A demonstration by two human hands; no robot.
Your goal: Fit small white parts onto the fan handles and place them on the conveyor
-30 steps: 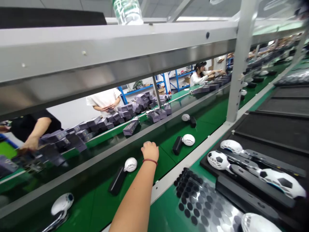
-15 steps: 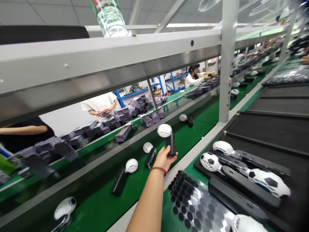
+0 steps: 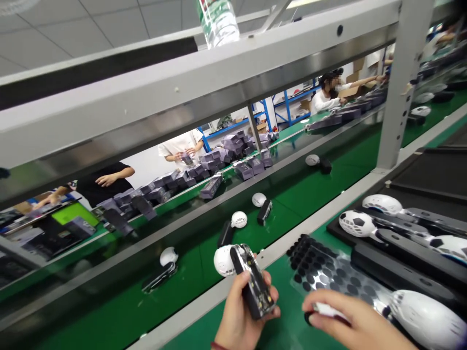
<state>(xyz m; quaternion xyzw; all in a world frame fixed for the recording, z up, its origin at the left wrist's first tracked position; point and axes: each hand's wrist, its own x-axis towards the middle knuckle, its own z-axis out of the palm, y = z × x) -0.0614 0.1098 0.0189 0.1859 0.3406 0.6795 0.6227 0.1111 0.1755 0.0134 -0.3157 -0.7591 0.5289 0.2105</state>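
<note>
Two hands are working: left hand (image 3: 239, 311) is gripping a glossy black handheld fan (image 3: 245, 274) with a round white head; right hand (image 3: 352, 323), fingers curled, is pressing the shiny sticker sheet (image 3: 328, 272).

Five small fans with white round heads and black handles are out on the green conveyor belt (image 3: 314, 180): one held up in the left hand (image 3: 242, 311), and four lying loose, at (image 3: 164, 265), (image 3: 233, 226), (image 3: 262, 206) and (image 3: 317, 163). Two hands of the wearer show, the right hand (image 3: 350, 323) being the other. On the black tray (image 3: 419, 262) lie four more fan heads: two football-patterned (image 3: 355, 223), (image 3: 450, 245) and two plain white (image 3: 383, 204), (image 3: 426, 318). One sheet of black round pads (image 3: 328, 272) lies beside it. One water bottle (image 3: 218, 19) stands on the upper rail. Four other people work across the line. The purple boxes (image 3: 233, 150) are too many to count.
</note>
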